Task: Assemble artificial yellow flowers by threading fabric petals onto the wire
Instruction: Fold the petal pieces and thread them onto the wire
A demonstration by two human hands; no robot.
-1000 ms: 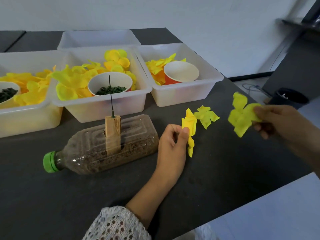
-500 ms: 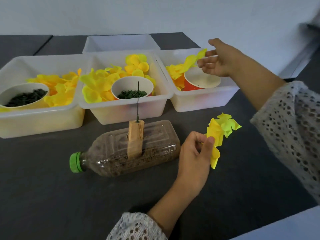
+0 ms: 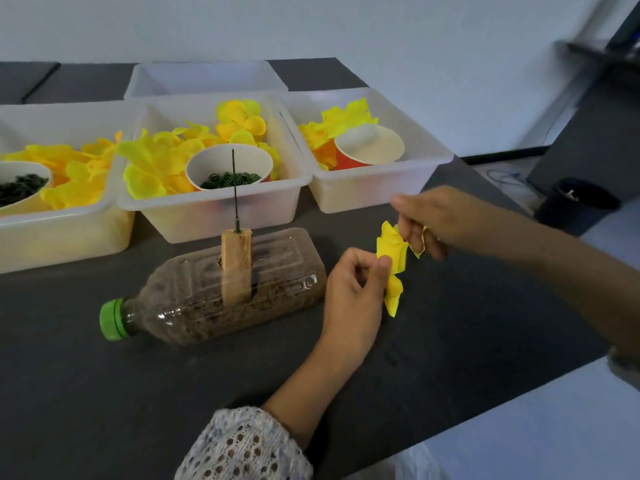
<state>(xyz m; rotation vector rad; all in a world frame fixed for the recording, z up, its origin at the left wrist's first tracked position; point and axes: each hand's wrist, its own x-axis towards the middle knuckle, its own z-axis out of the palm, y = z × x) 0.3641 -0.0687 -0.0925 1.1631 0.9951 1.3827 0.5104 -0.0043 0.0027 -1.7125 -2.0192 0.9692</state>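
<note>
A thin dark wire (image 3: 234, 188) stands upright in a wooden block (image 3: 236, 265) fixed on a plastic bottle (image 3: 277, 289) that lies on its side. To the right of the bottle, my left hand (image 3: 356, 289) pinches a folded yellow fabric petal (image 3: 391, 252) between thumb and fingers. My right hand (image 3: 440, 220) is just beyond it, fingers curled round a second yellow petal (image 3: 418, 250) that touches the first one. Most of that second petal is hidden under the fingers. Both hands are well to the right of the wire.
Three white bins line the back of the dark table (image 3: 138, 393). The middle bin (image 3: 214, 213) holds yellow petals and a cup of green rings (image 3: 230, 178). The right bin (image 3: 381, 195) holds petals and an orange cup (image 3: 369, 148). A fourth bin (image 3: 207, 79) stands behind.
My right hand left its petal at the right bin and came back down to the petals beside my left hand, now gripping one. My left hand has stayed put.
</note>
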